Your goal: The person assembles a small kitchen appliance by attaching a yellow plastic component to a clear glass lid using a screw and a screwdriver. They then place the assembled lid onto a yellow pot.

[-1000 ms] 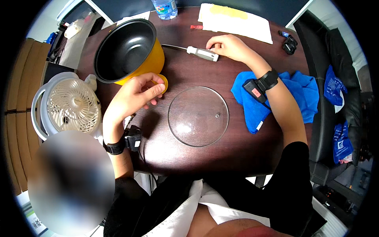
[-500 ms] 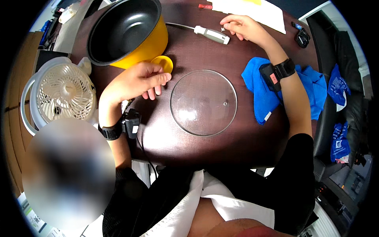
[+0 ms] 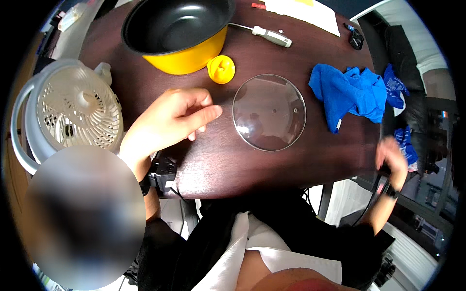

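My left hand rests on the dark brown table, fingers loosely curled and pointing right, holding nothing. A round clear glass lid lies flat just to the right of its fingertips. A small yellow knob sits above it, next to a yellow pot with a black inside. My right hand is off the table's right edge, blurred, fingers bent; whether it holds anything cannot be made out. A white-handled screwdriver lies at the far side of the table.
A white desk fan stands at the left edge. A crumpled blue cloth lies right of the lid. White paper lies at the back, a small black object at the back right. A blurred patch covers the lower left.
My right hand let go of the screwdriver and dropped back past the table's right edge. My left hand slid slightly away from the yellow knob. The view shifted closer.
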